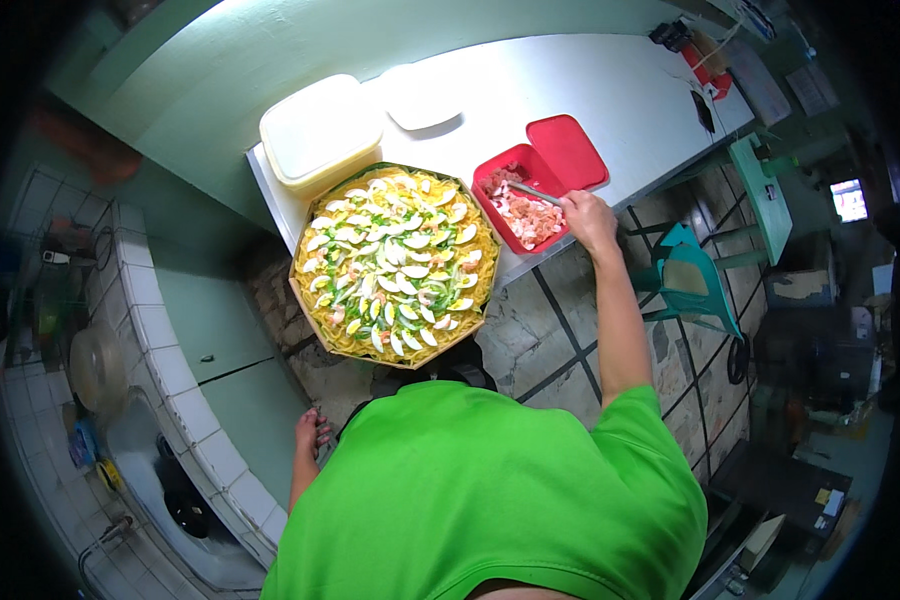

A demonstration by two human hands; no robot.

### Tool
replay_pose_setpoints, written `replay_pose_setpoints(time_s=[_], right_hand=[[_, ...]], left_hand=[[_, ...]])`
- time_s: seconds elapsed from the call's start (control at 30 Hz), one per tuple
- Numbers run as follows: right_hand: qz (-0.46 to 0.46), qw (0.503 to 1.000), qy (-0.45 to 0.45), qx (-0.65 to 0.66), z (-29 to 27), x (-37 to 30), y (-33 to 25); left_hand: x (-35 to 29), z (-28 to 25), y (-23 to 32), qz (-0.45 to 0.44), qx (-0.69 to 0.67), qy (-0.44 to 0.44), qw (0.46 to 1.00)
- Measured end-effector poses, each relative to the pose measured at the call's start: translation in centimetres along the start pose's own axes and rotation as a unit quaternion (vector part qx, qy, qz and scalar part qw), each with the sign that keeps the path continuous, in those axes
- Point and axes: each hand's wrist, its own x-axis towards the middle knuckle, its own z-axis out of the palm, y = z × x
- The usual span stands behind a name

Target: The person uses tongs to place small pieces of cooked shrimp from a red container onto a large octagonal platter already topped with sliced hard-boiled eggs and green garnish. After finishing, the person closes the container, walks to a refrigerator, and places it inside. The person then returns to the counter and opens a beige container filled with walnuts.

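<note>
A large round tray of yellow noodles (395,262), topped with egg slices, shrimp and green bits, sits at the near edge of a white table (610,100). To its right stands a red box of pink chopped meat (525,210), its red lid (568,150) lying beside it. My right hand (588,218) holds a metal spoon (535,193) whose tip reaches into the red box. My left hand (312,432) hangs low by my side, fingers loosely curled, holding nothing. My green shirt fills the lower middle of the view.
A cream lidded container (320,130) and a white lid (422,97) lie behind the tray. A teal chair (695,275) stands right of the table. A tiled counter with a sink (160,470) runs along the left. Boxes and clutter fill the right side.
</note>
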Motion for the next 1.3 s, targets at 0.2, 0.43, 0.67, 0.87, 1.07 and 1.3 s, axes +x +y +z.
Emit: replay_pose_setpoints(time_s=[0.2, 0.43, 0.67, 0.87, 1.07, 1.3], right_hand=[[-0.06, 0.984, 0.057, 0.156, -2.4, -4.0, -0.9], [-0.202, 0.949, 0.069, 0.231, 4.0, -9.4, -9.7], [-0.291, 0.945, 0.103, 0.104, 5.7, -9.8, -11.2], [-0.177, 0.963, 0.021, 0.2, 3.9, -9.5, -8.8], [-0.071, 0.957, 0.188, 0.211, -1.5, -5.4, -0.2], [-0.137, 0.987, 0.028, -0.081, -1.0, -6.0, 4.1]], left_hand=[[0.1, -0.7, -2.3, -0.046, -0.059, 0.008, 0.997], [0.8, -0.2, -3.5, -0.062, -0.069, 0.024, 0.995], [0.4, -0.2, -3.0, -0.064, -0.075, 0.023, 0.995], [0.4, 0.0, -4.0, -0.059, -0.067, 0.018, 0.996], [0.6, 0.1, -2.2, -0.032, 0.003, -0.01, 0.999], [0.3, 0.5, 0.5, 0.0, 0.024, -0.003, 1.0]])
